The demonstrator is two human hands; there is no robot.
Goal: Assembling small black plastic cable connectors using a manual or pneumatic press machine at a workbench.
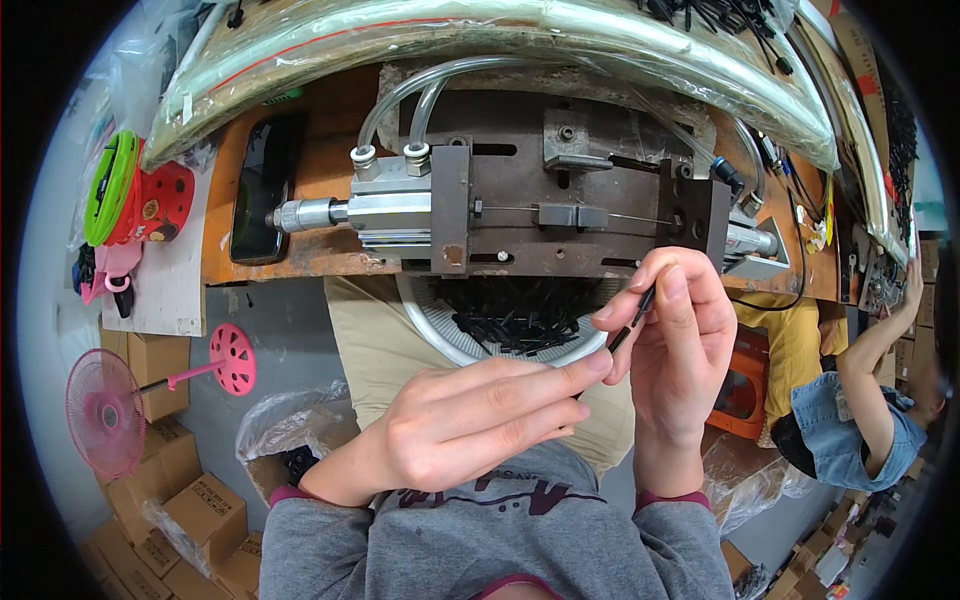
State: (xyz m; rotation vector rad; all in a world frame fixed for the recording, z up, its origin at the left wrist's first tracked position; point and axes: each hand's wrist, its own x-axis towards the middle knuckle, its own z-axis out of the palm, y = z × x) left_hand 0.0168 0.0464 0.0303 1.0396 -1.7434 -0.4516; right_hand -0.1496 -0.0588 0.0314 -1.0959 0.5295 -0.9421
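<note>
A thin black rod-shaped part [622,336] slants between my two hands, in front of the machine's right half. Thumb and index finger of my right hand [680,345] pinch its upper end. My left hand [480,415] has its fingers pressed together around the lower end, which is partly hidden. Behind them a dark metal fixture [520,240] stands on the bench, with two grey blocks [572,216] at its middle and a thin rod through them. Below the fixture, a white basket [425,325] holds many small black parts [520,310].
A silver air cylinder [390,205] with clear hoses [400,95] sits left of the fixture, beside a black phone [265,185]. Plastic-wrapped shelving [500,40] spans the back. A pink fan [108,412] and cartons [200,520] stand at left; another person [855,425] works at right.
</note>
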